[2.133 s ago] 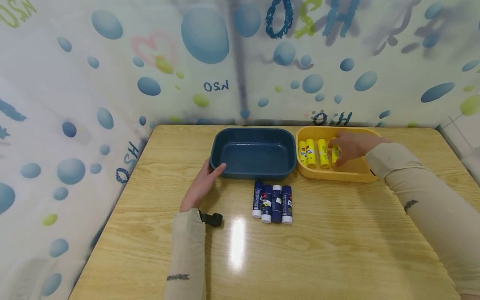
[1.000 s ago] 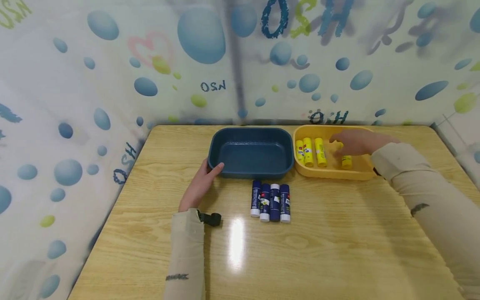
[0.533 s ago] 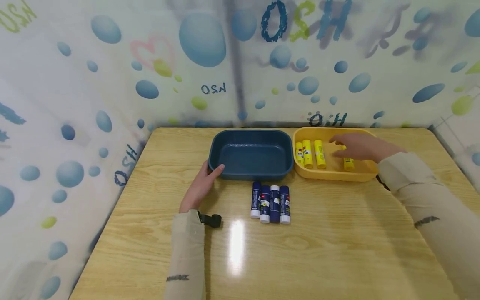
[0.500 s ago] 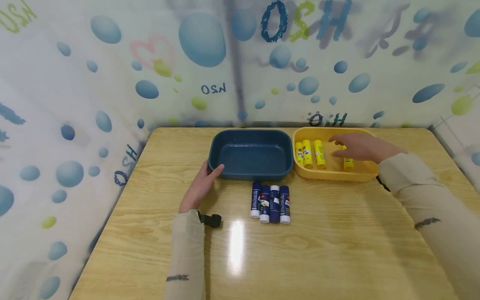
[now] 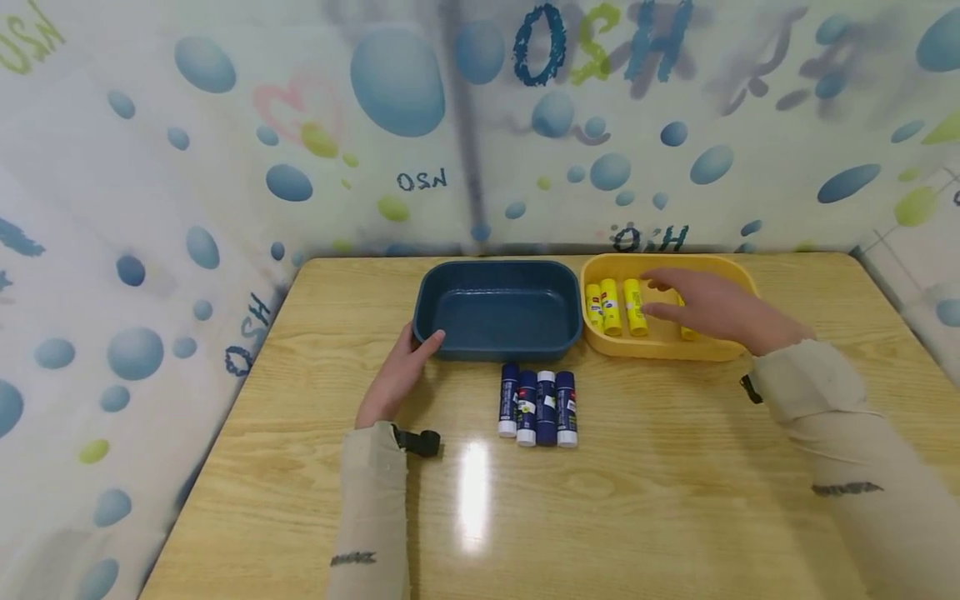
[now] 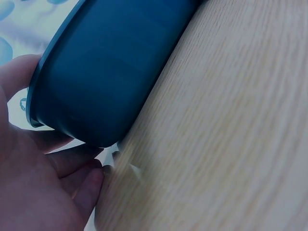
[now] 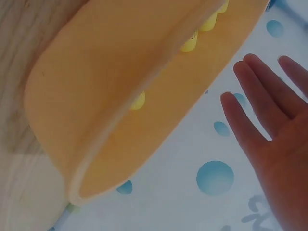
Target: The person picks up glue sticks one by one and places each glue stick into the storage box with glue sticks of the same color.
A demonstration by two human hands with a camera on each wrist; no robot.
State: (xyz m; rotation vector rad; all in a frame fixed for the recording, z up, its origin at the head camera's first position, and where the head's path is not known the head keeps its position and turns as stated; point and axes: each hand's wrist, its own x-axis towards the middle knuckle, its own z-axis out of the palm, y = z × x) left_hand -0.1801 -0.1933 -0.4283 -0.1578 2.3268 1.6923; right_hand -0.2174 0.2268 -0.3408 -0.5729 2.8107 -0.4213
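My left hand (image 5: 397,375) holds the front left corner of the dark blue tray (image 5: 498,350), thumb on the rim; the left wrist view shows fingers (image 6: 79,156) against the outer wall. My right hand (image 5: 712,308) hovers over the yellow tray (image 5: 675,350) with nothing in it, fingers apart. In that tray lie several yellow glue sticks: three at the left, the nearest (image 5: 635,308) by my fingertips, and one (image 5: 687,333) partly hidden under the hand. The right wrist view shows my right hand (image 7: 274,120) spread beyond the tray wall (image 7: 96,62).
Several dark blue glue sticks (image 5: 536,408) lie side by side on the wooden table (image 5: 600,517), in front of the blue tray. The two trays stand close together near the back edge. A patterned wall covering (image 5: 480,133) rises behind and at the left.
The fourth yellow stick moved right, apart from the other three, and my right hand let go of it. Since then that hand has shifted left. My left hand stays at the blue tray.
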